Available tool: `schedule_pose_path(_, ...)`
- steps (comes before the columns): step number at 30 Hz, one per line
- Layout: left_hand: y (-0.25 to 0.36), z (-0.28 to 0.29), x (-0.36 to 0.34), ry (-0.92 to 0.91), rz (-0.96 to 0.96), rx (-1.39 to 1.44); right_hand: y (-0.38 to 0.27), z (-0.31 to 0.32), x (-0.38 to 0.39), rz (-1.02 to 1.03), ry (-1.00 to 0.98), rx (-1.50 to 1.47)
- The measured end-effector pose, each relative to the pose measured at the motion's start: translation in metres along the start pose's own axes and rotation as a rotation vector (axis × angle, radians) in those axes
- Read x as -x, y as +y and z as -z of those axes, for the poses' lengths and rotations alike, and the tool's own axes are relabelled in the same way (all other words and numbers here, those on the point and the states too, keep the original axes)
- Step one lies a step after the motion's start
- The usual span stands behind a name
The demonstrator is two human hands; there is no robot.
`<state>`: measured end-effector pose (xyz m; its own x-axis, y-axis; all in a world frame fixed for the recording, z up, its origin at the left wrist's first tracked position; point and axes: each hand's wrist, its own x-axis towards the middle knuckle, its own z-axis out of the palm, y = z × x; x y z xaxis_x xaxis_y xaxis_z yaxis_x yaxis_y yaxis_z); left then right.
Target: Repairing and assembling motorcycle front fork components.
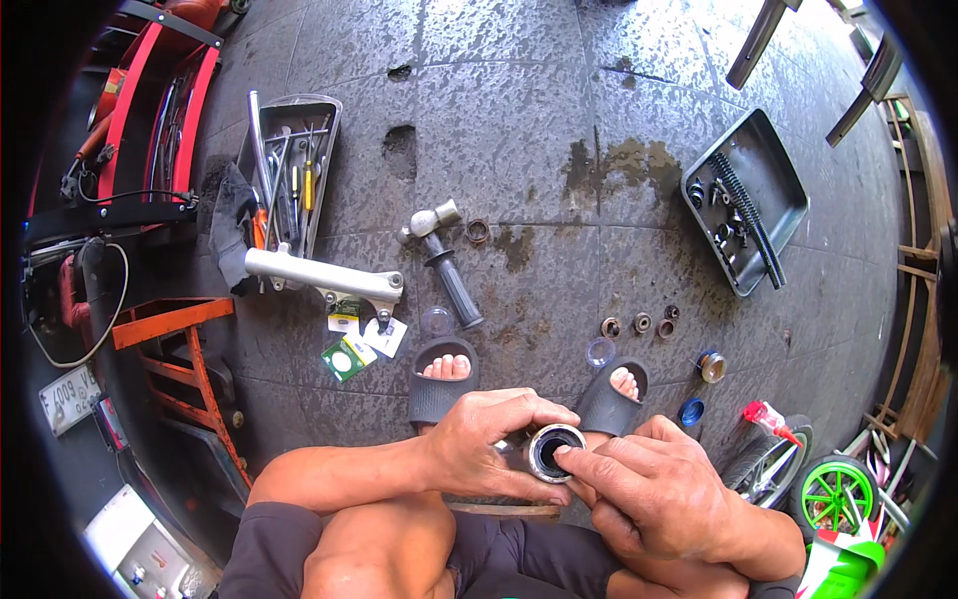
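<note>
In front of my knees my left hand [489, 439] wraps round a silver metal tube [536, 469], whose open end faces up toward me. A black ring lines the mouth inside the bright rim. My right hand [649, 484] presses its index fingertip into that mouth at the right side, its other fingers curled close against the tube. The tube's lower part is hidden by my hands. On the floor to the left lies a silver fork leg [324, 275]. Beyond my feet rests a hammer [446, 265] with a black ribbed grip, near a dark ring [478, 232].
A tray of hand tools [299, 170] lies far left, near a red tool cart [150, 130]. At right a black tray [746, 205] holds a long spring and small parts. Small rings [643, 322], a jar [712, 366], a blue lid [691, 411] and a red bottle [766, 417] are nearer.
</note>
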<state>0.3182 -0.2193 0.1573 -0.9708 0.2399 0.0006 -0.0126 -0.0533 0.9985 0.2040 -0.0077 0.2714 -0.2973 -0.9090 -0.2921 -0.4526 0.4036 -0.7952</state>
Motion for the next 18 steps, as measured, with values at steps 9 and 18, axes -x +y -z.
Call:
schedule_pose_path(9,-0.004,-0.004,-0.007,0.109,-0.153,-0.151,-0.014,-0.005,0.000,-0.042,-0.005,0.099)
schedule_pose_path(18,-0.009,-0.001,-0.003,0.050,-0.154,-0.348,-0.006,-0.029,0.001,-0.009,0.016,0.396)
